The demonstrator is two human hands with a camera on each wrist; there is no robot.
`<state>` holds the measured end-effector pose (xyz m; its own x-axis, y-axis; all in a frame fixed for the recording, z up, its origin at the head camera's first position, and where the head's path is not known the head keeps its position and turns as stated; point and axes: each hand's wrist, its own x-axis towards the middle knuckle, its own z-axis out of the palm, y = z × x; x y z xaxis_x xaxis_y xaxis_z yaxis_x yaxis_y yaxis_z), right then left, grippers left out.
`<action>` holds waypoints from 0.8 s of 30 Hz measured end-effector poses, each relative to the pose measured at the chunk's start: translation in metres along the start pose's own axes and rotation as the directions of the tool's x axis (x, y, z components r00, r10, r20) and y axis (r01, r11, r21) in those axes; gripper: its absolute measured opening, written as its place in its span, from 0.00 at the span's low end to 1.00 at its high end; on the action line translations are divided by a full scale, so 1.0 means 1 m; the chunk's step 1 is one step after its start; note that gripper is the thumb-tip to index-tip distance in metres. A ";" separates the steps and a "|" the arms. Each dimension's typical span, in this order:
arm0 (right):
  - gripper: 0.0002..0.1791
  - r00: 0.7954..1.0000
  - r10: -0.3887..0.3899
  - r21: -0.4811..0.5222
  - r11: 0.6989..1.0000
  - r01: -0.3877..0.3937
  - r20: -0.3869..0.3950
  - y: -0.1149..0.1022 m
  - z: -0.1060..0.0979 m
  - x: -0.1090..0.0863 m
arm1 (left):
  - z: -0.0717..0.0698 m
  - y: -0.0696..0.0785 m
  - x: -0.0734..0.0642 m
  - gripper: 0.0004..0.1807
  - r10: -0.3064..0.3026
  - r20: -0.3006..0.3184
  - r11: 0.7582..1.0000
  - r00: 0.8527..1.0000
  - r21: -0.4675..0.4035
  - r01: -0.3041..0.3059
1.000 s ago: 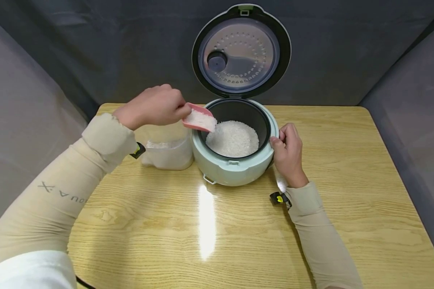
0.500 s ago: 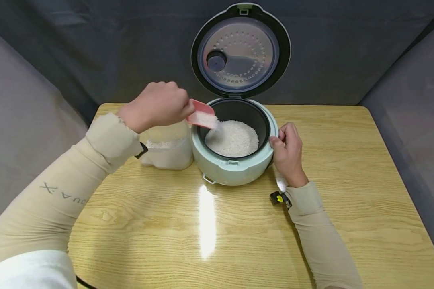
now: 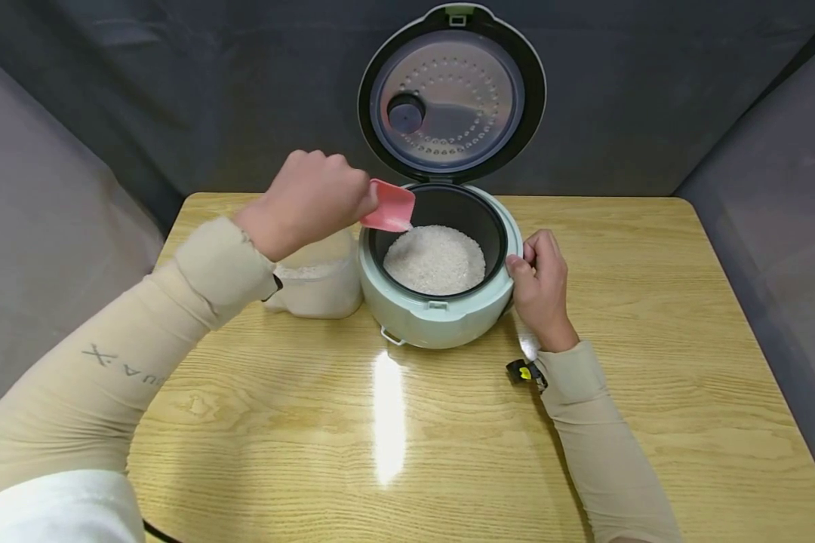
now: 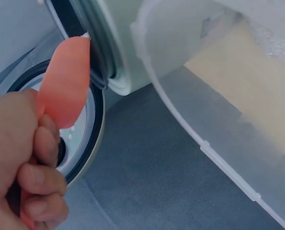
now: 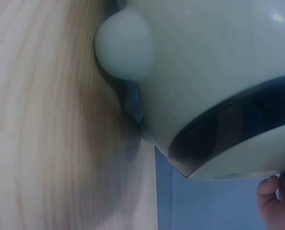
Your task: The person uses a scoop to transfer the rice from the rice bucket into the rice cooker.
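My left hand [image 3: 315,194] grips the handle of a pink scoop [image 3: 389,207], which is tipped over the left rim of a pale green rice cooker [image 3: 441,326]. In the left wrist view the fingers curl round the handle, and a few grains cling to the lip of the scoop [image 4: 65,81]. A mound of white rice [image 3: 436,260] lies in the dark inner pot [image 3: 448,202]. My right hand [image 3: 542,285] holds the cooker's right side, thumb on the rim. The right wrist view shows its fingertips [image 5: 268,187] at the cooker's edge.
Touching the cooker's left side is a clear plastic container [image 3: 322,290] with more rice in it, partly under my left hand. The cooker's lid [image 3: 451,98] stands upright behind the pot. The wooden table [image 3: 299,437] ends at a dark curtain [image 3: 258,90].
My left hand has moved right and slightly up, tilting the scoop further over the pot. The rice seen in the scoop has poured out. My right hand stays on the cooker.
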<state>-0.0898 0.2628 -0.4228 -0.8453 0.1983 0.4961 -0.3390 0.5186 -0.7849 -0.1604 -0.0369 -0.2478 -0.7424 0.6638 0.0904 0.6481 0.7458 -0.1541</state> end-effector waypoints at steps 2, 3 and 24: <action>0.14 1.000 -0.002 -0.003 1.000 0.002 0.000 0.000 0.000 0.000 | 0.002 0.002 -0.001 0.20 0.025 -0.031 0.999 0.999 0.022 -0.025; 0.14 1.000 -0.003 -0.005 1.000 0.003 0.001 0.000 0.000 0.000 | 0.004 0.003 -0.001 0.20 0.037 -0.054 0.999 0.998 0.034 -0.035; 0.14 1.000 -0.002 0.011 1.000 0.002 -0.006 -0.001 0.001 -0.001 | 0.016 -0.011 -0.010 0.21 -0.052 -0.215 0.998 0.975 -0.030 0.047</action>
<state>-0.0894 0.2614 -0.4228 -0.8423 0.2019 0.4998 -0.3455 0.5095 -0.7880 -0.1625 -0.0527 -0.2625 -0.7215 0.6203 0.3075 0.6173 0.7775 -0.1199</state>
